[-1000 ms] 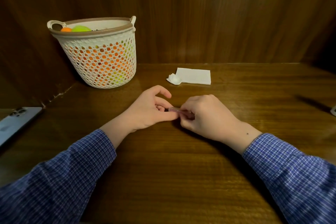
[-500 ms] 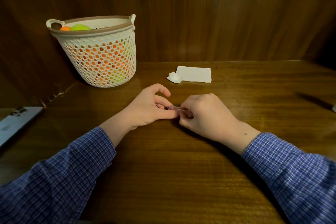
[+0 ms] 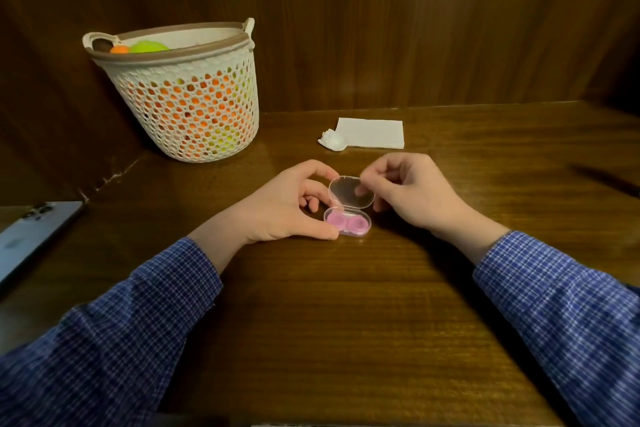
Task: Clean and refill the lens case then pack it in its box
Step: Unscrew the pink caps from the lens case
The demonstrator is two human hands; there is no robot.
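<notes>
A small clear plastic box [image 3: 349, 222] rests on the wooden table between my hands, its hinged clear lid [image 3: 350, 192] raised upright. Inside the box's base lies the pink lens case [image 3: 346, 221], two round wells side by side. My left hand [image 3: 284, 204] steadies the box's base, thumb at its front left corner. My right hand [image 3: 412, 192] pinches the lid's right edge between thumb and forefinger.
A white lattice basket [image 3: 187, 104] holding orange and green balls stands at the back left. A folded white tissue [image 3: 372, 132] and a crumpled wad [image 3: 333, 142] lie behind the hands. A phone [image 3: 31, 236] lies face down at the left edge.
The box was closed and pinched between both hands; now its lid is swung up and the pink lens case shows. My right hand has lifted with the lid.
</notes>
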